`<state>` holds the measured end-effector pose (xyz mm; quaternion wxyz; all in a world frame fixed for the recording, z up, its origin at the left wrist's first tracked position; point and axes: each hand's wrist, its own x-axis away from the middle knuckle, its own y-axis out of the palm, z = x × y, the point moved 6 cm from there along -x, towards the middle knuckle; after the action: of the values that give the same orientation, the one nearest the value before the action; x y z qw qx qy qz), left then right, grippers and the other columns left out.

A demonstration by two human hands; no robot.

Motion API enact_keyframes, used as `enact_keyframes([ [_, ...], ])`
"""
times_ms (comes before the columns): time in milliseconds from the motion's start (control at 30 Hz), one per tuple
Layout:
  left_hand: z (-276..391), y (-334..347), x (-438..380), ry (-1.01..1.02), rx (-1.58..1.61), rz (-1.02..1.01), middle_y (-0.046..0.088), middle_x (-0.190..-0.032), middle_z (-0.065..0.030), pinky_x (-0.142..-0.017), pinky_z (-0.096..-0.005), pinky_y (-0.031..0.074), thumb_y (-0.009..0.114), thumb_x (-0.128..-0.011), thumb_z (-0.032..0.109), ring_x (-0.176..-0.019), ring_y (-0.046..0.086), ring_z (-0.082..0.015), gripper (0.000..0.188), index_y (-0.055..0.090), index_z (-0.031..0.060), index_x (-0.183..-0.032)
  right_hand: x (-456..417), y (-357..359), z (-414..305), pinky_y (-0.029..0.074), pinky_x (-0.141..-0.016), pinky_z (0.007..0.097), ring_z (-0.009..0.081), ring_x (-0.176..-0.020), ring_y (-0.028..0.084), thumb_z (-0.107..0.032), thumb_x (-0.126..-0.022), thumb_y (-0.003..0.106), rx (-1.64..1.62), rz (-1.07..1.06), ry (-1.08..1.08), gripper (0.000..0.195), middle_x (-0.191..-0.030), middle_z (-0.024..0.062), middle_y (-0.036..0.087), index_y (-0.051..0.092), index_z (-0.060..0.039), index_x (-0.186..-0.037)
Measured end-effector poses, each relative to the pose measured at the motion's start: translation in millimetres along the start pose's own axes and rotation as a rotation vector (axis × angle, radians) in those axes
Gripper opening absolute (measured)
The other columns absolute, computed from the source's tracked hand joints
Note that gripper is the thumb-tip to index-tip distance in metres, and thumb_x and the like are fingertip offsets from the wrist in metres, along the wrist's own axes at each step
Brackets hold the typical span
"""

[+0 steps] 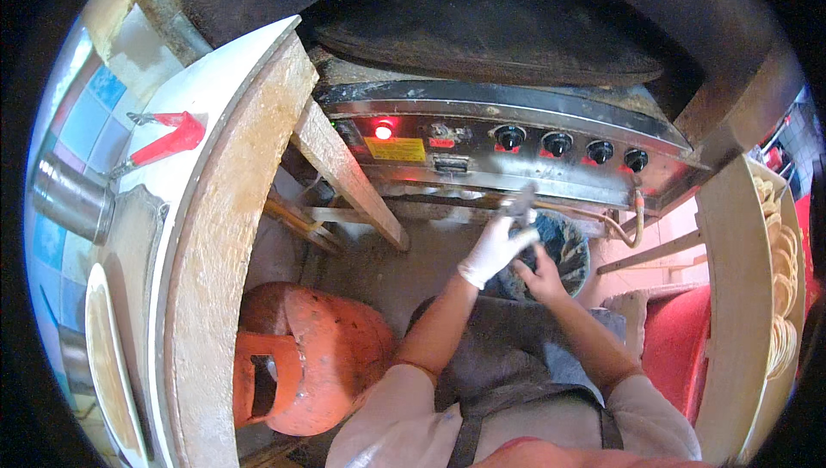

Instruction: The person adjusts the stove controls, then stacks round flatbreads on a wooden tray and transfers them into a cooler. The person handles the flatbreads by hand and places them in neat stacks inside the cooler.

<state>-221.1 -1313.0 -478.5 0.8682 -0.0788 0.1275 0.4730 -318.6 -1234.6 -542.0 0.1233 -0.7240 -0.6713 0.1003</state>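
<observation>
My left hand [500, 245], in a white glove, is out in front of me and grips a blurred grey thing [519, 203] that I cannot name. Close by on the right is my bare right hand [542, 274], its fingers parted, near the gloved palm; whether it touches anything is unclear. Both hands are over a round bucket [574, 242] with dark contents, just below the front panel [471, 165] of a metal cooking appliance. That panel bears black knobs [556, 144] and a lit red lamp [382, 132]. Above it lies a large dark griddle plate [484, 29].
An orange gas cylinder [335, 352] stands at lower left, beside a wooden-edged table [226, 210] with red-handled tongs [174, 136] and a metal canister [74, 200]. A wooden leg [352, 174] slants below the appliance. At right, a wooden box [735, 313] holds stacked flat rounds [782, 339].
</observation>
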Motion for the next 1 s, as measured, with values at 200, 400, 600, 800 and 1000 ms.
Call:
enact_keyframes([
  [200, 19, -110, -35, 0.231, -0.974, 0.661, 0.048, -0.105, -0.0146, -0.089, -0.0404, 0.035, 0.071, -0.068, 0.021, -0.100, 0.045, -0.0298, 0.044, 0.054, 0.0059, -0.106, 78, -32, 7, 0.043, -0.064, 0.0227, 0.0082, -0.071, 0.051, -0.005, -0.082, 0.056, -0.112, 0.261, 0.103, 0.027, -0.086, 0.0031, 0.056, 0.046, -0.0031, -0.108],
  [400, 14, -134, -69, 0.421, -1.153, 0.751, 0.042, -0.109, -0.0148, -0.086, -0.0440, 0.035, 0.073, -0.065, 0.023, -0.102, 0.040, -0.0325, 0.040, 0.056, 0.0126, -0.099, 118, -39, -19, 0.040, -0.059, 0.0213, 0.0057, -0.065, 0.046, -0.004, -0.083, 0.054, -0.178, 0.327, 0.062, 0.026, -0.076, -0.0018, 0.049, 0.047, -0.0041, -0.108],
  [600, 17, -136, -71, 0.543, -1.229, 0.742, 0.047, -0.103, -0.0121, -0.081, -0.0425, 0.037, 0.070, -0.067, 0.020, -0.094, 0.045, -0.0315, 0.027, 0.059, 0.0137, -0.091, 134, -34, -12, 0.039, -0.058, 0.0206, 0.0058, -0.064, 0.045, -0.005, -0.082, 0.056, -0.162, 0.346, 0.137, 0.027, -0.074, -0.0028, 0.047, 0.047, -0.0046, -0.107],
  [800, 29, -134, -69, 0.666, -1.323, 0.776, 0.048, -0.101, -0.0095, -0.077, -0.0432, 0.036, 0.065, -0.071, 0.017, -0.091, 0.046, -0.0300, 0.014, 0.059, 0.0134, -0.083, 141, -29, 2, 0.040, -0.058, 0.0220, 0.0065, -0.063, 0.045, -0.006, -0.081, 0.058, -0.062, 0.279, 0.155, 0.025, -0.073, -0.0015, 0.049, 0.048, -0.0034, -0.103],
  [1000, 43, -129, -53, 0.592, -1.160, 0.915, 0.052, -0.093, -0.0077, -0.075, -0.0428, 0.037, 0.061, -0.070, 0.011, -0.087, 0.049, -0.0289, 0.011, 0.054, 0.0100, -0.078, 142, -33, 12, 0.041, -0.060, 0.0230, 0.0072, -0.065, 0.046, -0.010, -0.080, 0.060, -0.060, 0.158, 0.300, 0.027, -0.073, -0.0011, 0.050, 0.048, -0.0034, -0.104],
])
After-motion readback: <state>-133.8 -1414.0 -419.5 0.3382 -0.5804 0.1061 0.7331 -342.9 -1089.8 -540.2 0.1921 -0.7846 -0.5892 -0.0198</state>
